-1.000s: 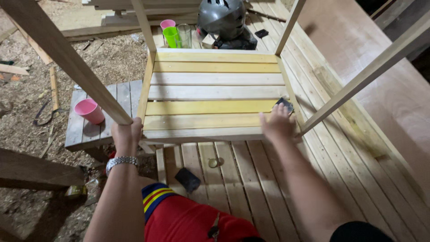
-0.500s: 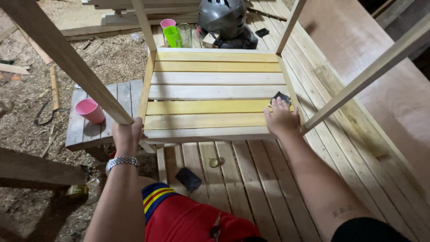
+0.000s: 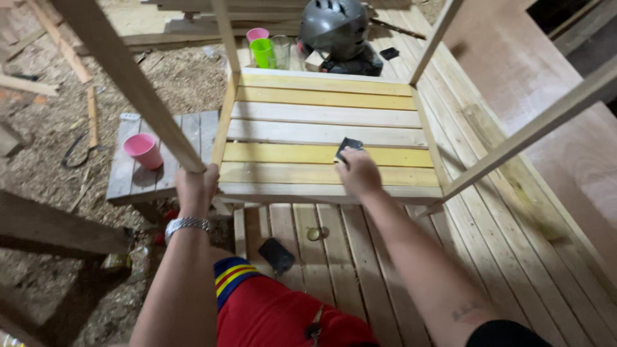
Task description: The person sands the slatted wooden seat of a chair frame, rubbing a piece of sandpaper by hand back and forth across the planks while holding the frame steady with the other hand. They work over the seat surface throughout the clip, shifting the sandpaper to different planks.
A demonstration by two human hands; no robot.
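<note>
right hand [image 3: 358,172]: off the right edge of the slatted wooden top [image 3: 324,135], now mid-panel over the lower yellow slat
sanding pad [image 3: 348,148]: carried left with the fingers, pressed flat on that slat
right forearm: swung inward toward centre

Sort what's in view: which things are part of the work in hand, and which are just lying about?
In use: slatted frame, its leg gripped by the left hand, dark sanding pad under the right hand.

Lying about: pink cup, green cup, helmet, phone, small bench.
</note>
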